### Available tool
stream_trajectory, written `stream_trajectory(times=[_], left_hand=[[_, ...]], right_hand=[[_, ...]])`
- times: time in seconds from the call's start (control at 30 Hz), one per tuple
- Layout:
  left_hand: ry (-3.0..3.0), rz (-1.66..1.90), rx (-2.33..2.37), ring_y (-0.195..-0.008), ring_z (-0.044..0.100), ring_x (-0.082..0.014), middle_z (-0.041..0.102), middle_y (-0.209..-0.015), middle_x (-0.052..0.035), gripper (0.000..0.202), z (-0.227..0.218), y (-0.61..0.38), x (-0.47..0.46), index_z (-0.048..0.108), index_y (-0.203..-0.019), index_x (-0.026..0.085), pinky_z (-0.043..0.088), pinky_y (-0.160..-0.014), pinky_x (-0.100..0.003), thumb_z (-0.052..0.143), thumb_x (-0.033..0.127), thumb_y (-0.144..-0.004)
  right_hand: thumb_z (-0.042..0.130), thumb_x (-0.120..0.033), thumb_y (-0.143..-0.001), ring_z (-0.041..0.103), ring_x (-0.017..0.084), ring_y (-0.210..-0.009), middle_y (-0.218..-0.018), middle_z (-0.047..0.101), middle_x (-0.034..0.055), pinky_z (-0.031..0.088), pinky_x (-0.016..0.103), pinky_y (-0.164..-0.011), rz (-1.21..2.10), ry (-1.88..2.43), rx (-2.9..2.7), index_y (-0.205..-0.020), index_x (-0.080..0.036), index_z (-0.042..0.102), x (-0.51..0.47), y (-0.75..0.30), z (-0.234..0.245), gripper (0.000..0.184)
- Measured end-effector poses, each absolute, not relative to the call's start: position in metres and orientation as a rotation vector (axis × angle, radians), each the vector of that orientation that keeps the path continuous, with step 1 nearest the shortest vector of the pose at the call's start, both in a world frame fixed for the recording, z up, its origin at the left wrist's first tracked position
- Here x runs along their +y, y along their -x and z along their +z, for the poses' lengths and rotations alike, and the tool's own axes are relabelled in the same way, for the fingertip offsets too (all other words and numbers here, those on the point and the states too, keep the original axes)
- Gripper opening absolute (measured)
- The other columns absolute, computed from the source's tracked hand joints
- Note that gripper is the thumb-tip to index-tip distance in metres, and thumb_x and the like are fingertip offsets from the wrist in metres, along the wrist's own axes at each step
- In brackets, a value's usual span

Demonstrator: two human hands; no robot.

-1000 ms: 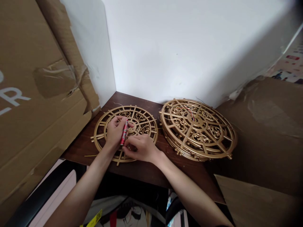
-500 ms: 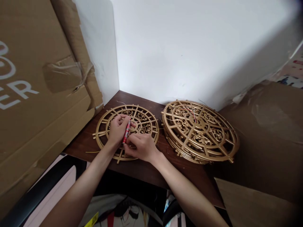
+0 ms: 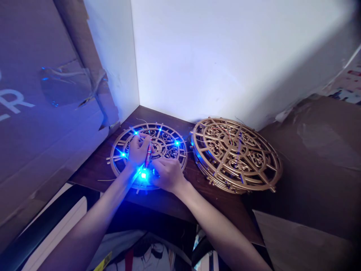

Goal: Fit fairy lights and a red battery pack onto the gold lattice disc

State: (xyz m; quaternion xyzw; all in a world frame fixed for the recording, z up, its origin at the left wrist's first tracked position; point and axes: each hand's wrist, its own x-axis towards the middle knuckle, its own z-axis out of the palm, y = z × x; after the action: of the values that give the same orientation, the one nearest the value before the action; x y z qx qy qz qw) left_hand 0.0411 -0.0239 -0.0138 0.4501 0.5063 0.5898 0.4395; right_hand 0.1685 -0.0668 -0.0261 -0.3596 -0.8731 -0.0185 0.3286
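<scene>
A gold filigree wheel (image 3: 169, 145) lies flat on the dark wooden table (image 3: 175, 205), with several small blue lights glowing around its ring. My left hand (image 3: 137, 150) rests on the wheel, fingers closed round a thin red battery (image 3: 148, 154) held upright. My right hand (image 3: 166, 174) is pinched together just below the battery's lower end, beside the brightest blue light (image 3: 143, 175); what it pinches is hidden. A stack of the same gold wheels (image 3: 235, 154) sits to the right, unlit, with thin wires at its hub.
A large taped cardboard box (image 3: 42, 124) leans at the left, tinted blue by the lights. More brown cardboard (image 3: 316, 158) fills the right side. White walls (image 3: 225, 60) meet in a corner behind the table. A dark chair edge (image 3: 42, 233) shows below.
The blue lights on the left wheel have come on and cast a blue glow over the box and wall. Both hands have stayed at the battery, barely shifting.
</scene>
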Motion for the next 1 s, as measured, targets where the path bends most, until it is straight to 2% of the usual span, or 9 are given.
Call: stream_trajectory(times=[0.23, 0.4, 0.5, 0.6, 0.67, 0.8, 1.0], left_hand=[[-1.056, 1.461, 1.176, -0.032, 0.045, -0.0076, 0.056, -0.047, 0.007, 0.021, -0.013, -0.044, -0.03, 0.049, -0.083, 0.02, 0.034, -0.035, -0.016, 0.062, 0.035, -0.078], [-1.05, 1.465, 1.109, -0.033, 0.044, -0.007, 0.057, -0.048, 0.0064, 0.02, -0.009, -0.042, -0.031, 0.051, -0.084, 0.02, 0.034, -0.036, -0.016, 0.063, 0.033, -0.077], [-1.055, 1.416, 1.046, -0.032, 0.042, -0.0073, 0.056, -0.048, 0.0062, 0.02, -0.004, -0.043, -0.034, 0.051, -0.084, 0.02, 0.033, -0.034, -0.016, 0.063, 0.034, -0.077], [-1.081, 1.342, 0.987, -0.033, 0.042, -0.0079, 0.057, -0.049, 0.0056, 0.021, 0.001, -0.044, -0.038, 0.052, -0.086, 0.02, 0.032, -0.033, -0.017, 0.064, 0.036, -0.077], [-1.103, 1.314, 0.948, -0.034, 0.043, -0.0079, 0.057, -0.05, 0.0051, 0.023, 0.004, -0.044, -0.04, 0.053, -0.087, 0.02, 0.032, -0.034, -0.017, 0.065, 0.037, -0.077], [-1.123, 1.344, 0.923, -0.037, 0.045, -0.0086, 0.057, -0.051, 0.004, 0.024, 0.004, -0.043, -0.041, 0.057, -0.09, 0.019, 0.034, -0.037, -0.018, 0.065, 0.038, -0.077], [-1.08, 1.364, 0.959, -0.037, 0.047, -0.0093, 0.06, -0.055, 0.0025, 0.029, 0.001, -0.043, -0.039, 0.061, -0.1, 0.018, 0.033, -0.035, -0.019, 0.063, 0.038, -0.078]], right_hand=[[0.049, -0.027, -0.088, 0.056, 0.01, -0.058, -0.065, 0.064, -0.0007, 0.038, 0.022, -0.057, 0.184, 0.799, -2.327, -0.069, -0.02, 0.058, -0.062, -0.178, -0.022, 0.021], [0.047, -0.026, -0.092, 0.056, 0.011, -0.064, -0.073, 0.063, 0.0016, 0.04, 0.023, -0.06, 0.245, 0.92, -2.063, -0.078, -0.019, 0.061, -0.057, -0.187, -0.01, 0.022], [0.051, -0.027, -0.092, 0.056, 0.013, -0.072, -0.095, 0.064, 0.0069, 0.043, 0.025, -0.065, 0.166, 1.022, -1.895, -0.083, -0.019, 0.065, -0.055, -0.191, -0.004, 0.019], [0.056, -0.029, -0.09, 0.054, 0.013, -0.073, -0.117, 0.058, 0.0102, 0.046, 0.028, -0.068, 0.121, 1.123, -1.811, -0.087, -0.02, 0.068, -0.053, -0.192, -0.002, 0.016], [0.056, -0.029, -0.09, 0.056, 0.014, -0.075, -0.112, 0.061, 0.0098, 0.046, 0.028, -0.069, 0.202, 1.14, -1.812, -0.086, -0.019, 0.068, -0.052, -0.192, -0.003, 0.017], [0.054, -0.032, -0.091, 0.055, 0.012, -0.063, -0.075, 0.066, 0.0026, 0.043, 0.024, -0.06, 0.584, 1.127, -1.764, -0.084, -0.017, 0.067, -0.051, -0.19, -0.004, 0.021], [0.057, -0.043, -0.087, 0.043, 0.006, -0.042, -0.064, 0.064, -0.0013, 0.033, 0.02, -0.041, 1.029, 0.972, -1.398, -0.085, -0.017, 0.063, -0.053, -0.19, 0.009, 0.027]])
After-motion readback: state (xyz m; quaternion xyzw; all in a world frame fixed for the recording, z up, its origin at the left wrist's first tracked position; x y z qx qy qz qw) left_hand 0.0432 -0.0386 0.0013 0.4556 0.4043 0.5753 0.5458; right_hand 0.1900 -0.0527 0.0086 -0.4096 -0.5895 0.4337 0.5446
